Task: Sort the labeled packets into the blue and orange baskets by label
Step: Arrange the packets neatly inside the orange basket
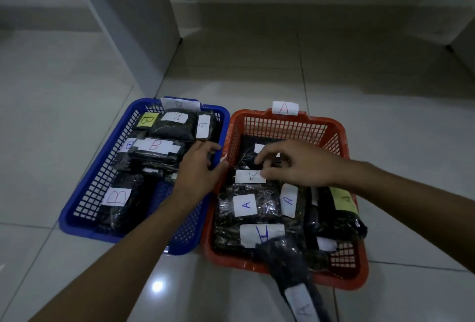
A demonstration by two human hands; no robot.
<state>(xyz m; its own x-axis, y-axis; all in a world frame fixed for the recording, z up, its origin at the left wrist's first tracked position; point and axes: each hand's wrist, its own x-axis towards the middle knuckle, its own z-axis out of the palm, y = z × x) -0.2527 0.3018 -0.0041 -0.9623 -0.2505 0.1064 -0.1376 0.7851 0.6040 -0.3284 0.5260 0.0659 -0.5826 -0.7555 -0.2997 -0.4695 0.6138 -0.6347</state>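
Packets in black plastic with white A/B paper labels fill blue mesh basket (84, 193) left and orange mesh basket (341, 141) right; right hand (295, 164) fingers pinch an A packet (250, 176), left hand (199, 167) loosely spread on blue rim; near A packet (293, 270) overhangs orange edge onto floor, may slide out if nudged

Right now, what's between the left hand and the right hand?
In the head view, the touching side walls of the blue basket and orange basket lie between the left hand and right hand, plus a black packet inside the orange one.
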